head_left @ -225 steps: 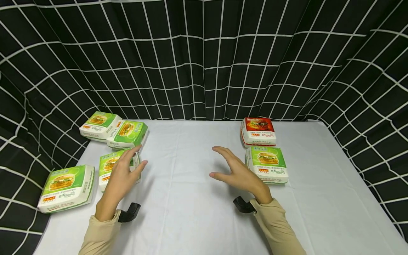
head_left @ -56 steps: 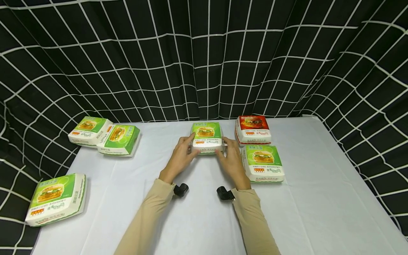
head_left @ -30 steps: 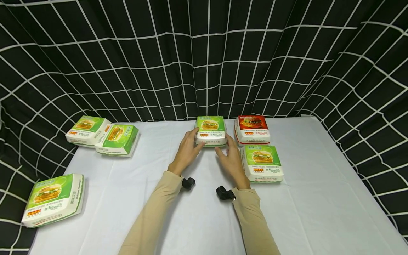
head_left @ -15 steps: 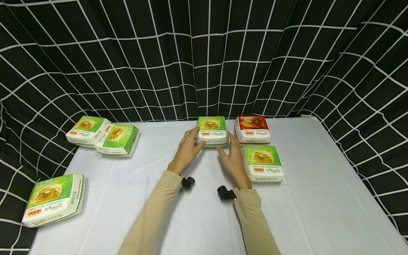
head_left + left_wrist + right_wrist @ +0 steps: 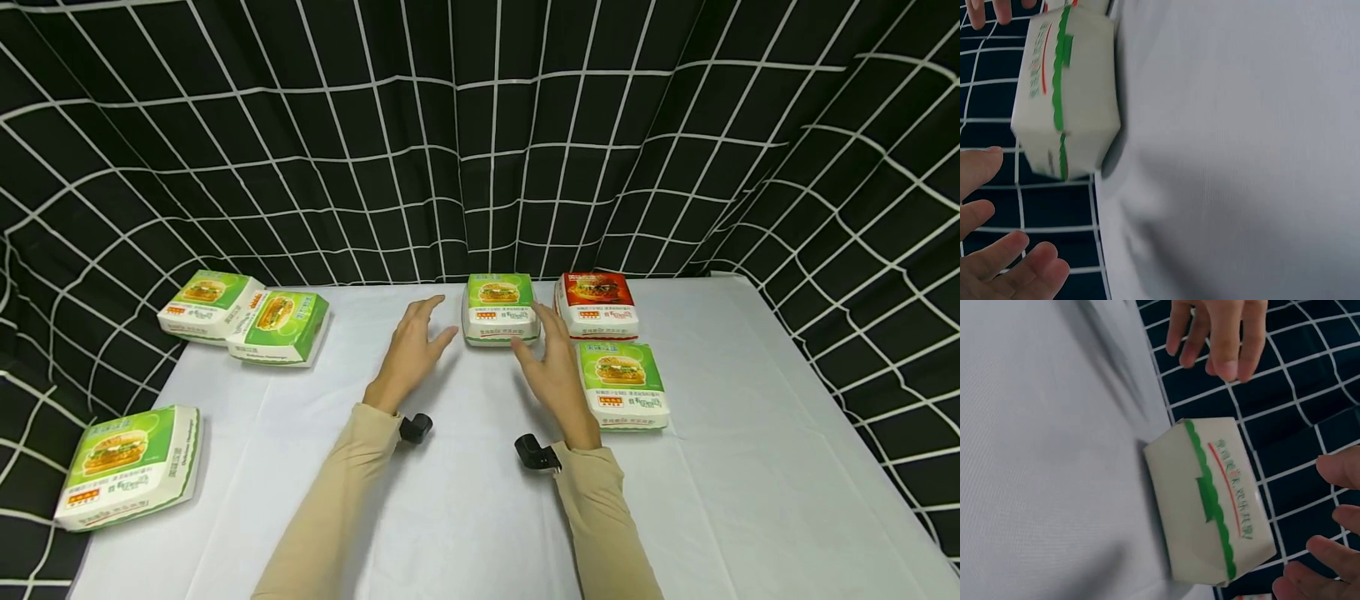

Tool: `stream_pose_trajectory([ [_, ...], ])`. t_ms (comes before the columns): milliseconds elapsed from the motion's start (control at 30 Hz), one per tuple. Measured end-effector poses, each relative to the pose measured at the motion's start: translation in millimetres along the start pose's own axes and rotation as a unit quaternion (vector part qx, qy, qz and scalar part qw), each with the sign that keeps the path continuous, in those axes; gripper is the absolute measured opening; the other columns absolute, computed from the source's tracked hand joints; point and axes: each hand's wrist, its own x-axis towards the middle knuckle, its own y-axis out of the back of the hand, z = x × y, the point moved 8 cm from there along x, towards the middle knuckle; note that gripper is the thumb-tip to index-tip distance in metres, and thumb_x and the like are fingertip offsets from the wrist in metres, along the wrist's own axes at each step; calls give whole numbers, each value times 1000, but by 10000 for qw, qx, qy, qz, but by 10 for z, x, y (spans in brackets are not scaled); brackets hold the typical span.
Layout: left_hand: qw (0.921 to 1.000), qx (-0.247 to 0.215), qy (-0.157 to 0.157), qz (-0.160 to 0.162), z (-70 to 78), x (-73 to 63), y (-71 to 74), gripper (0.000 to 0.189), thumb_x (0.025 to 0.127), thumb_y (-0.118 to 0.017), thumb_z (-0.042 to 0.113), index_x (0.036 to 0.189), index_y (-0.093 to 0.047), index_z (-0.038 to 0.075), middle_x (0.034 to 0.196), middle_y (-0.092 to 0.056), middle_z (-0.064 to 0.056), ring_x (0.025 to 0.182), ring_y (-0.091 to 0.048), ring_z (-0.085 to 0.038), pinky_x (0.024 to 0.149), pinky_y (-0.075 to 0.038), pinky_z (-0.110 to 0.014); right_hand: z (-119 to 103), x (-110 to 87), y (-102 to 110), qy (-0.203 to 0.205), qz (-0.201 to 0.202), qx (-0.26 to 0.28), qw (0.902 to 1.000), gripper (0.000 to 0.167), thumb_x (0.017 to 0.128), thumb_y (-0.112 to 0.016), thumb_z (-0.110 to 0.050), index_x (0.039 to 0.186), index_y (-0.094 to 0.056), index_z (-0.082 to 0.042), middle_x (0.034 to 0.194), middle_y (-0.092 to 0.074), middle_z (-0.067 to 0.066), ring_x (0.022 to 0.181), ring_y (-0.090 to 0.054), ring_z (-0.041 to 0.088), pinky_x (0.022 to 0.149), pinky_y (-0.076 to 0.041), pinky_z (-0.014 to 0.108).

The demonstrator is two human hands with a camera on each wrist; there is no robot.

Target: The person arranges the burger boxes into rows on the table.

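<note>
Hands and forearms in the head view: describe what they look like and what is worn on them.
The left hand and right hand are bare, with no gloves or rings showing. The left sleeve and right sleeve are plain beige, long, and slightly wrinkled. A small, black, curved device shows at each wrist: left device, right device. No cables show.

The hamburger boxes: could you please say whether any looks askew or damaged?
Yes: the nearer green hamburger box of the back-left pair looks askew, its print running sideways while the central hamburger box reads upright. No damage shows.
</note>
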Motion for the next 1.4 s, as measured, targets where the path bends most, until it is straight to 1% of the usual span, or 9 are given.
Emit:
stream_pose_trajectory([
  [100, 9999, 38, -44, 111, -43, -20, 111, 56, 96, -66, 24, 146, -46, 9, 145, -48, -16, 131, -51, -35, 112, -41, -48, -95, -15, -2, 117, -57, 30, 9999, 59, 95, -65, -14, 148, -41, -3, 156, -37, 20, 149, -30, 32, 123, -24, 49],
  [267, 9994, 72, -48, 330, -118, -54, 304, 55, 95, -67, 23, 145, -48, 9, 142, -50, -17, 127, -53, -35, 107, -44, -50, -254, -54, -46, 319, -165, 130, 9993, 59, 94, -65, -12, 148, -41, -1, 154, -38, 20, 148, -31, 32, 122, -24, 49],
  [467, 9984, 84, -28, 549, -190, -98, 516, 55, 95, -68, 22, 144, -49, 8, 140, -50, -19, 123, -53, -36, 103, -45, -51, -391, -85, -200, 623, -417, 223, 9969, 59, 95, -66, -14, 147, -43, 0, 152, -41, 20, 145, -36, 33, 120, -28, 50],
  [667, 9973, 190, 60, 705, -312, -134, 696, 55, 95, -67, 21, 144, -48, 6, 141, -50, -21, 122, -53, -37, 102, -45, -52, -431, -111, -388, 674, -677, 337, 9949, 56, 95, -66, -15, 145, -45, -1, 152, -42, 20, 144, -37, 34, 119, -30, 52],
  [833, 9955, 381, 124, 860, -422, -171, 864, 54, 95, -67, 20, 144, -49, 5, 140, -51, -22, 122, -53, -39, 101, -44, -53, -449, -129, -535, 729, -861, 372, 9929, 56, 94, -66, -14, 145, -46, -2, 150, -45, 18, 143, -40, 32, 119, -31, 49],
  [1033, 9932, 510, 142, 1034, -534, -241, 1095, 52, 95, -66, 16, 142, -49, 2, 138, -52, -24, 124, -51, -41, 105, -41, -54, -455, -143, -706, 749, -1083, 350, 9907, 56, 93, -67, -16, 143, -47, -2, 148, -48, 16, 139, -44, 31, 117, -34, 47],
  [1233, 9898, 714, 286, 1198, -699, -303, 1324, 50, 95, -64, 9, 142, -49, 2, 138, -50, -27, 131, -46, -43, 112, -34, -56, -505, -152, -879, 717, -1381, 328, 9873, 57, 93, -67, -19, 145, -46, -5, 151, -45, 15, 143, -40, 30, 120, -30, 46],
  [1400, 9860, 884, 233, 1394, -798, -360, 1512, 48, 92, -63, 2, 139, -52, 1, 135, -51, -30, 129, -44, -49, 109, -34, -59, -547, -160, -1046, 698, -1635, 293, 9836, 58, 95, -65, -22, 147, -44, -6, 153, -43, 15, 145, -37, 29, 121, -29, 46],
])
